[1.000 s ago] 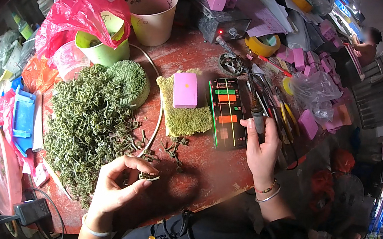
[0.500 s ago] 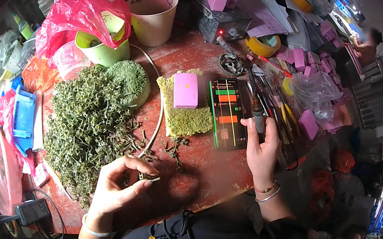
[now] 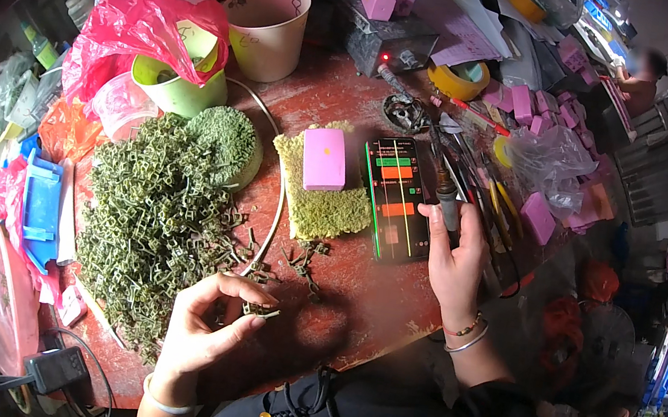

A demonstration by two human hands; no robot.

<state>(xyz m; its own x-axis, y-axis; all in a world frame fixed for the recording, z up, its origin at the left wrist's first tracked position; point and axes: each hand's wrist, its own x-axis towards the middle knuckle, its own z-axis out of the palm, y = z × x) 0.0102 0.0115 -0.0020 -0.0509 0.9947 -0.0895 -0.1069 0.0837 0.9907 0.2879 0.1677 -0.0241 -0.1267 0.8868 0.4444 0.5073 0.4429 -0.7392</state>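
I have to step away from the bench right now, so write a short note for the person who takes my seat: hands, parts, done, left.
Left hand: pinching one small green wire-frame part between thumb and fingertips, just above the red-brown worktable.
Right hand: gripping a dark pen-shaped soldering iron, tip over the dark jig board with green and orange strips.
Parts: large loose heap of green parts at left; a few strays near the yellow-green sponge, which carries a pink block.
Done: cannot tell how many are finished.
Left: most of the heap looks unworked.
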